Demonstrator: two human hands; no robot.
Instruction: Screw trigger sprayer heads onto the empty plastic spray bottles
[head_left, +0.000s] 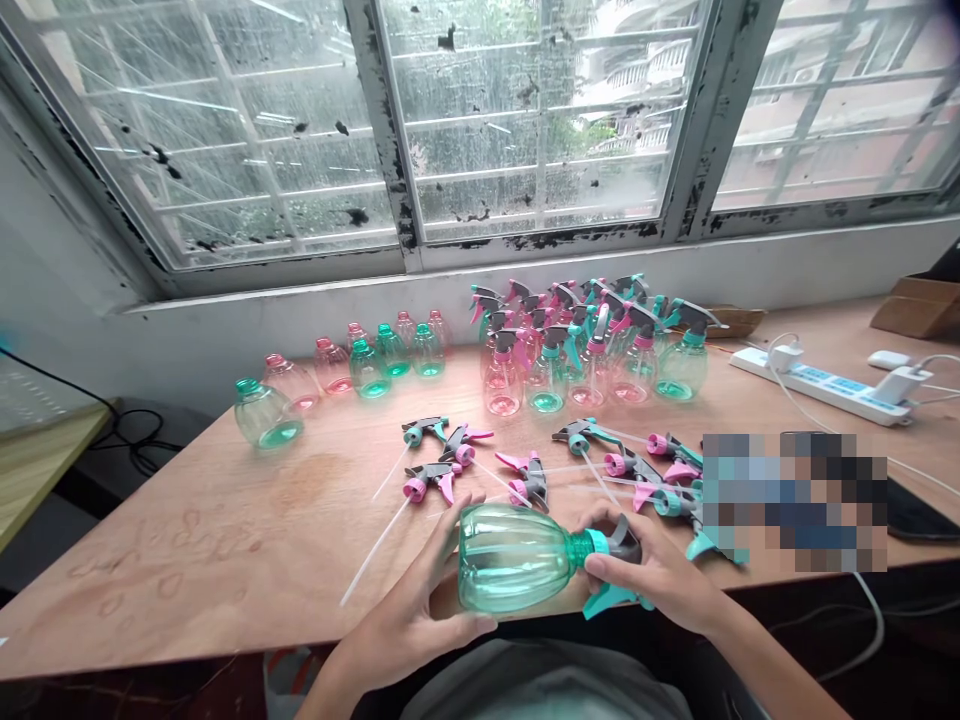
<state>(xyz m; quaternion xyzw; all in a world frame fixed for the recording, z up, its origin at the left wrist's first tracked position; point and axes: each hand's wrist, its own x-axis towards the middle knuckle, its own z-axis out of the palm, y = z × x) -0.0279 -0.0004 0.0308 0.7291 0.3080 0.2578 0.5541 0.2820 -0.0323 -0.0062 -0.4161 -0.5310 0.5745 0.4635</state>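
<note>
A clear green spray bottle (514,557) lies sideways between my hands, above the table's front edge. Its base rests in my left hand (420,590), whose fingers and thumb wrap round the bottom end. At the neck, my right hand (649,570) grips the teal collar and the grey-and-teal spray head (621,545); the trigger hangs downward. Just beyond the bottle lie loose spray heads with thin tubes, among them a pink-and-grey spray head (529,482) and another pink one (433,482). More loose heads, such as a teal one (581,437), lie to the right.
Bottles without heads, including a green bottle (266,413), stand at the back left. Several bottles with heads (550,375) crowd together near the window wall. A white power strip (821,385), cables and a cardboard box (919,305) occupy the right side. A blurred patch hides part there.
</note>
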